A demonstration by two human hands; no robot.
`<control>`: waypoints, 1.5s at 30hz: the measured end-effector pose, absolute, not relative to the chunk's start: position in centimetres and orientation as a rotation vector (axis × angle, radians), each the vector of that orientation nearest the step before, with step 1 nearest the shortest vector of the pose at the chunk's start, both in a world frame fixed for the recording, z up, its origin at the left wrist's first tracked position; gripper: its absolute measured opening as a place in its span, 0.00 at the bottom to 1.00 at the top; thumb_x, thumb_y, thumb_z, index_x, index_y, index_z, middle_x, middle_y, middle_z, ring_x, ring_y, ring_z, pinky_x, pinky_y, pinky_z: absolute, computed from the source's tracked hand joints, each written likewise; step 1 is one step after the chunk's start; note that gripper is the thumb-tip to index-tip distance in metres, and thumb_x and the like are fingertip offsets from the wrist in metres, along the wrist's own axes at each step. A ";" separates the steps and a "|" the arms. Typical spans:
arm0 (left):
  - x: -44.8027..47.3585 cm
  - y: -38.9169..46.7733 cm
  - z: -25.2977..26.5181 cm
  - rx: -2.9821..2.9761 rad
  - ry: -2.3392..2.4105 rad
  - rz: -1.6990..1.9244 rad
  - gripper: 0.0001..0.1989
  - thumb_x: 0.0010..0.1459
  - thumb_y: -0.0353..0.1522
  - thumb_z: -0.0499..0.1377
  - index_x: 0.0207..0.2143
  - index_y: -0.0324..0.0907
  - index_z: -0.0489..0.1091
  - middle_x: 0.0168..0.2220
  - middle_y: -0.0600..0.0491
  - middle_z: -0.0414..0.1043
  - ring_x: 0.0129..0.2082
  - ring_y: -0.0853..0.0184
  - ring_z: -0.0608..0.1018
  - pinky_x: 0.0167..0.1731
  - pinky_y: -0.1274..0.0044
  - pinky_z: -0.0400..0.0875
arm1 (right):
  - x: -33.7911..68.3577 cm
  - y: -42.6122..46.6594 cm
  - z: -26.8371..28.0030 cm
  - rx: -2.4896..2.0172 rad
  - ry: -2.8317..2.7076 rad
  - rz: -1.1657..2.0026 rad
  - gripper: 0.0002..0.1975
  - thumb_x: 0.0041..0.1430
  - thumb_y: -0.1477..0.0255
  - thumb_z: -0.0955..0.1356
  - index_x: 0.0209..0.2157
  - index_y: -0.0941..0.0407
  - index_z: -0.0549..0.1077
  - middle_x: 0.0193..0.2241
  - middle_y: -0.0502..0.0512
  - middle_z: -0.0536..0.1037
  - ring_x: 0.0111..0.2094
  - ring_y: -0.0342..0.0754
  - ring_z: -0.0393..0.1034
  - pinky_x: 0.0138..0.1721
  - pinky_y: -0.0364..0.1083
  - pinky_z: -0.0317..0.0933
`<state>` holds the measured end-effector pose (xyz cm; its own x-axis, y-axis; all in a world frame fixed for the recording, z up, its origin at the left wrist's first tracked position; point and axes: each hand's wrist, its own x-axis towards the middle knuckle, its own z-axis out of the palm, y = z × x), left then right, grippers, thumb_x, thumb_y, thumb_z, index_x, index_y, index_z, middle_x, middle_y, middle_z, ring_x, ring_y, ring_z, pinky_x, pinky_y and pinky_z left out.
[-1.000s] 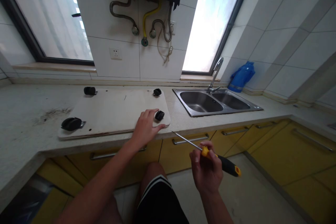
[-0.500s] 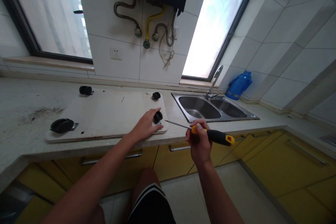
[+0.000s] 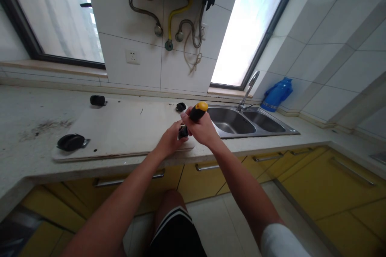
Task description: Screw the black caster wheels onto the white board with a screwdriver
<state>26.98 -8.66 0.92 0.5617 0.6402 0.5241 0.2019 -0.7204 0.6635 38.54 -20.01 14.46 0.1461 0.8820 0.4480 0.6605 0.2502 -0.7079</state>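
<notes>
A white board (image 3: 129, 128) with rounded corners lies on the counter, with black caster wheels near its corners. My left hand (image 3: 169, 139) grips the near right caster (image 3: 183, 131), fingers and thumb around it. Above that caster, my right hand (image 3: 199, 126) is closed on a screwdriver (image 3: 198, 111) with a black and yellow handle. The screwdriver stands steeply, handle up; its tip is hidden behind the hands and caster. The far right caster (image 3: 181, 107), the far left caster (image 3: 97, 100) and the near left caster (image 3: 71, 142) stand untouched.
Right of the board is a double steel sink (image 3: 233, 122) with a faucet (image 3: 249, 88). A blue jug-like container (image 3: 276, 94) stands in the corner. Dark dirt (image 3: 45, 127) marks the counter at left. Yellow drawers with metal handles (image 3: 207, 167) sit below. Pipes hang on the wall.
My right hand has moved left and up from beside the board to the near right caster, turning the screwdriver from nearly level to steep. My left hand stays at that caster.
</notes>
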 end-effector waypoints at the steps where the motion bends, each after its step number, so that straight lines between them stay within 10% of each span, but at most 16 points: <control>1: 27.1 -8.5 0.8 2.249 0.661 1.063 0.29 0.59 0.27 0.69 0.63 0.40 0.72 0.58 0.41 0.81 0.58 0.47 0.83 0.60 0.59 0.78 | 38.3 -19.6 14.7 -1.526 -1.616 0.256 0.18 0.70 0.56 0.68 0.29 0.51 0.69 0.24 0.48 0.73 0.29 0.47 0.69 0.36 0.47 0.60; 13: 27.2 -7.6 0.4 2.207 0.795 1.043 0.23 0.55 0.29 0.72 0.54 0.39 0.77 0.55 0.39 0.84 0.54 0.44 0.85 0.54 0.58 0.80 | 36.7 -16.9 15.2 -1.993 -1.832 0.000 0.20 0.71 0.55 0.66 0.37 0.53 0.83 0.35 0.60 0.86 0.38 0.57 0.79 0.33 0.48 0.54; 30: 26.8 -8.5 1.5 2.161 0.773 1.006 0.16 0.55 0.27 0.70 0.48 0.40 0.79 0.50 0.44 0.86 0.47 0.49 0.86 0.52 0.61 0.81 | 37.0 -15.8 14.2 -1.991 -1.816 0.106 0.17 0.69 0.58 0.67 0.30 0.52 0.77 0.29 0.57 0.81 0.34 0.53 0.75 0.33 0.48 0.55; 35: 26.6 -8.8 1.7 2.095 0.747 1.003 0.22 0.54 0.26 0.70 0.53 0.40 0.76 0.47 0.45 0.87 0.44 0.51 0.86 0.48 0.64 0.82 | 37.3 -15.1 13.3 -2.039 -1.735 0.039 0.28 0.71 0.43 0.66 0.29 0.53 0.74 0.33 0.62 0.82 0.41 0.57 0.78 0.39 0.49 0.60; 41: 26.3 -9.1 2.1 2.075 0.753 0.971 0.27 0.54 0.26 0.71 0.57 0.41 0.73 0.46 0.45 0.87 0.45 0.51 0.87 0.49 0.65 0.81 | 38.6 -14.0 11.8 -1.616 -1.670 0.000 0.20 0.66 0.52 0.74 0.46 0.54 0.75 0.47 0.59 0.83 0.48 0.53 0.78 0.52 0.50 0.67; 45: 26.1 -9.2 2.3 2.076 0.718 0.944 0.30 0.56 0.26 0.70 0.60 0.43 0.69 0.45 0.47 0.87 0.43 0.53 0.88 0.47 0.66 0.80 | 39.0 -13.7 11.7 -1.121 -1.678 0.093 0.41 0.66 0.60 0.75 0.72 0.54 0.55 0.57 0.62 0.81 0.48 0.49 0.78 0.56 0.50 0.70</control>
